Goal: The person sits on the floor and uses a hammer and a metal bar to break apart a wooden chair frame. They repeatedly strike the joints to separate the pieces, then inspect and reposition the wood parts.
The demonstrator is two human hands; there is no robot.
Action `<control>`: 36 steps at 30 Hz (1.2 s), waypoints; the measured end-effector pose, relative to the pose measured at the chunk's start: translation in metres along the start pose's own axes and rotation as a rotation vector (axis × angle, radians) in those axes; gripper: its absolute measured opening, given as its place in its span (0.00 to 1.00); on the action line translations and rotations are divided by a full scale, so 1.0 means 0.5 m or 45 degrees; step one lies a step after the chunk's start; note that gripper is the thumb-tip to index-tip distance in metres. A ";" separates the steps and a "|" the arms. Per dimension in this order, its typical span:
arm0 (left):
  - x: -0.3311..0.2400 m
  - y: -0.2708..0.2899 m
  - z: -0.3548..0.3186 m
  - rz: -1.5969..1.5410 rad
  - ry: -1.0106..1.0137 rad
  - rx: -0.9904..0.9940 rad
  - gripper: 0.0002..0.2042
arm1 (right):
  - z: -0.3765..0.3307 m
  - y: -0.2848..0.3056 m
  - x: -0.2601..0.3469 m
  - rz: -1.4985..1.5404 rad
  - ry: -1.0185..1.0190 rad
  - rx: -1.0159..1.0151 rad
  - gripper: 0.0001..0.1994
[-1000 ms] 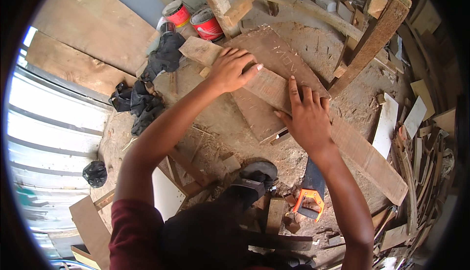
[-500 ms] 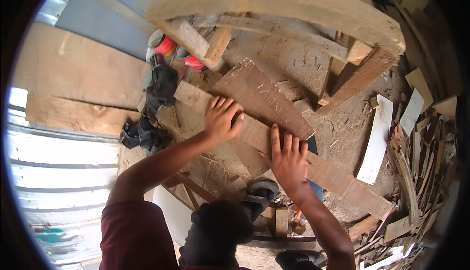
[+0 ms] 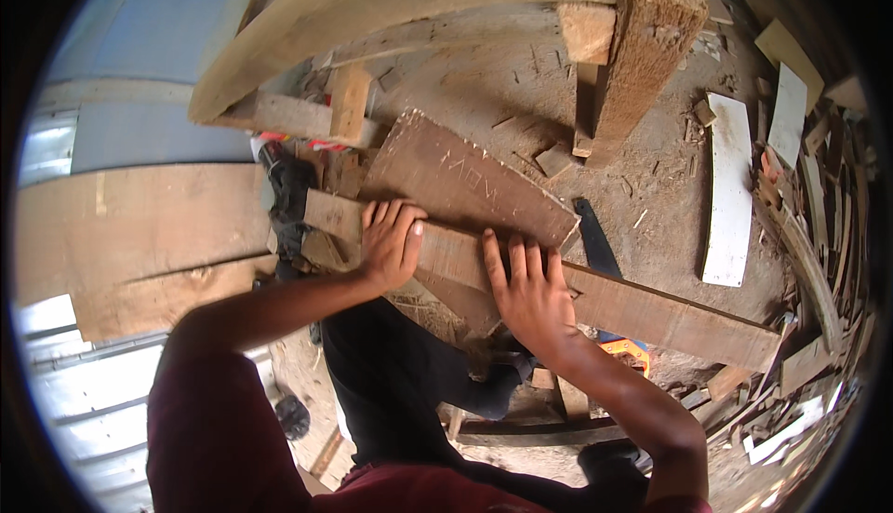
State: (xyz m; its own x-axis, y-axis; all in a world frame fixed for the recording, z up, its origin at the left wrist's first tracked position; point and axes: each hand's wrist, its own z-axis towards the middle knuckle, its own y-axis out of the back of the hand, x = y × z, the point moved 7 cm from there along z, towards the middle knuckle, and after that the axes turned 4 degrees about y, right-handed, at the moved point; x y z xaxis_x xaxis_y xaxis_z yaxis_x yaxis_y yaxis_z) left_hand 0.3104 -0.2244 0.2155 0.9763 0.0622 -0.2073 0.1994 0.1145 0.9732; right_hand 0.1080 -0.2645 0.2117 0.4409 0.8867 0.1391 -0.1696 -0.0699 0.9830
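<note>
Overhead, beyond both hands, a big curved timber beam [image 3: 400, 1] arches across the view, with a thick rough post [image 3: 642, 57] dropping from its right end. Below that, just past the fingertips, lies a wide dark board [image 3: 465, 178] with scratched marks on its face, tilted so that one corner points away to the left.

Under the hands runs the long plank [image 3: 651, 313], a narrow reddish length of wood that slants from beside the left hand out to well right of the right hand. It rests across the dark board and the sawdust-covered worktop [image 3: 651, 169]. By the look of it the plank is stiff and fairly heavy, rough-sawn rather than slippery (splinters seem likelier than a slip), and its long free end would want to swing. A hold near the middle, or one hand toward each end, should balance it best.

The left hand [image 3: 391, 243] lies flat and open on the plank near its left end, fingers spread, gripping nothing. The right hand [image 3: 530, 290] presses down just beside it, also open, palm on the wood.

To the right of the right hand a pale curved offcut [image 3: 730, 197] lies well apart. Closer, a dark flat strip [image 3: 595, 243] pokes out behind the plank. Below the right wrist, part of an orange tool [image 3: 628, 350] shows.
</note>
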 end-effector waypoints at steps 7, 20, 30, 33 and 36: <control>-0.006 0.005 -0.002 -0.035 -0.016 -0.084 0.13 | -0.008 -0.007 0.014 0.032 -0.035 0.066 0.33; -0.001 0.006 -0.024 0.055 -0.043 -0.370 0.12 | -0.026 0.012 0.093 -0.162 -0.407 -0.163 0.40; 0.014 -0.018 -0.033 -0.002 -0.065 -0.336 0.24 | -0.535 -0.198 0.316 0.129 -1.995 -0.926 0.25; -0.011 -0.027 -0.043 0.032 -0.155 -0.368 0.32 | -0.772 -0.307 0.439 -0.136 -2.475 -0.790 0.31; 0.016 -0.014 -0.048 0.066 -0.136 -0.225 0.42 | -0.850 -0.373 0.531 0.132 -3.085 -0.453 0.40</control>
State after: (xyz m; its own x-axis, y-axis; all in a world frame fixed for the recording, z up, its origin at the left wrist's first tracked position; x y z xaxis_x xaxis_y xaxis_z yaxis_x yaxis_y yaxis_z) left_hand 0.3149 -0.2008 0.2048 0.9901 -0.0318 -0.1368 0.1401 0.2862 0.9479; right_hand -0.1180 0.1784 0.0143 0.1741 -0.9529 0.2481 -0.2092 0.2104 0.9550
